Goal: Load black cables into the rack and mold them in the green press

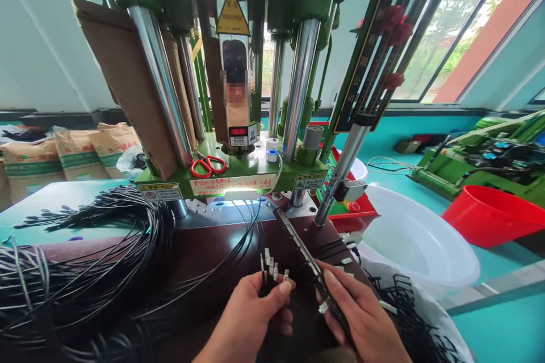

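Note:
My left hand is closed, with several small silver metal connectors pinched between thumb and fingers. Dark stubs below the connectors are partly hidden by the fingers. In my right hand is a long, narrow dark metal bar with notches along it. It slants up and left, its far tip close to the press bed. One silver connector shows beside my right fingers, against the bar. Several thin black cables run from the lit gap in the press across the brown tabletop, left of my hands.
A green press with steel columns stands ahead, red-handled scissors on its ledge. A big bundle of black cables fills the left. To the right are loose black pieces, a white tub and a red bucket.

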Action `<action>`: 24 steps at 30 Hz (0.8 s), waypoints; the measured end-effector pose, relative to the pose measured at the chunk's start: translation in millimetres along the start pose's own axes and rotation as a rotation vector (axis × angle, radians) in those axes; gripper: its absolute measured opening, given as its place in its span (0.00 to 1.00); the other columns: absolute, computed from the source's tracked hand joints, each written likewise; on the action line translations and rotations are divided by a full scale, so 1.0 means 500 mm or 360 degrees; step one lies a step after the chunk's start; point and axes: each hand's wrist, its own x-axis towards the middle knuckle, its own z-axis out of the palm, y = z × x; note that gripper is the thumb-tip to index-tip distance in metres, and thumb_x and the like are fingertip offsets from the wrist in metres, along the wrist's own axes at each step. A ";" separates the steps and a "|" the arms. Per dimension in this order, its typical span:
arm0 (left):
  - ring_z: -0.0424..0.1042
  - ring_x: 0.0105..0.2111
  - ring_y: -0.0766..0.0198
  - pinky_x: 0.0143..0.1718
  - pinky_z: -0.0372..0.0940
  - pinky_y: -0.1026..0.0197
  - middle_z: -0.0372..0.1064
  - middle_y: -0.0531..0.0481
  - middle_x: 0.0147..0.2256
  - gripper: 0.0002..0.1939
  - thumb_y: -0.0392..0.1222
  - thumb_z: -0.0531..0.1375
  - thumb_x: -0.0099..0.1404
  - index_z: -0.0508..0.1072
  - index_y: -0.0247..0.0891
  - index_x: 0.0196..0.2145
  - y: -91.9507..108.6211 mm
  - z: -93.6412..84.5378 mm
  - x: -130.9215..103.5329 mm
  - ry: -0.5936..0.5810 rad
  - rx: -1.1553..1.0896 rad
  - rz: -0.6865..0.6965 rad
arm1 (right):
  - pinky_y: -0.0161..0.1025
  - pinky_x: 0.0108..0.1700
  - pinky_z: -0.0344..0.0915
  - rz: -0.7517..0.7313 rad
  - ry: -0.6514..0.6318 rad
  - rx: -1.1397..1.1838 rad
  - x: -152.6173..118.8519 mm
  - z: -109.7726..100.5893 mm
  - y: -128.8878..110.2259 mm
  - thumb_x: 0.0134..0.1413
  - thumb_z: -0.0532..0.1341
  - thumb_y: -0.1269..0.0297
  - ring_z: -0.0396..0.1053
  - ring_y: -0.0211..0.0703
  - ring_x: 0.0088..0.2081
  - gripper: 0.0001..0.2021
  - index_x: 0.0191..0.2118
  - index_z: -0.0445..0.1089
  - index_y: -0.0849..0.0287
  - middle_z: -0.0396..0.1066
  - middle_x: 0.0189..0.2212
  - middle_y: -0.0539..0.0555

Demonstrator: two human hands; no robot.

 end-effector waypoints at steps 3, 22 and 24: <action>0.62 0.18 0.71 0.17 0.59 0.68 0.62 0.55 0.21 0.17 0.48 0.66 0.51 0.68 0.33 0.32 -0.006 0.005 0.004 -0.0052 0.0126 -0.0036 | 0.25 0.11 0.45 -0.0003 -0.0090 -0.0051 0.001 0.003 -0.001 0.51 0.61 0.43 0.51 0.29 0.12 0.29 0.53 0.69 0.58 0.58 0.15 0.43; 0.58 0.14 0.73 0.13 0.54 0.70 0.61 0.55 0.17 0.12 0.45 0.64 0.51 0.67 0.34 0.24 -0.017 0.018 0.018 -0.0140 0.0299 -0.0077 | 0.36 0.36 0.69 -0.0415 -0.0109 -0.0471 0.000 0.007 0.001 0.56 0.59 0.47 0.69 0.42 0.31 0.23 0.48 0.75 0.59 0.73 0.33 0.56; 0.59 0.14 0.72 0.13 0.54 0.69 0.62 0.55 0.17 0.13 0.45 0.64 0.51 0.67 0.34 0.24 -0.016 0.018 0.017 -0.0123 0.0277 -0.0080 | 0.33 0.28 0.67 -0.0336 -0.0156 -0.0449 -0.003 0.010 -0.002 0.56 0.58 0.47 0.65 0.37 0.24 0.24 0.50 0.73 0.59 0.73 0.32 0.55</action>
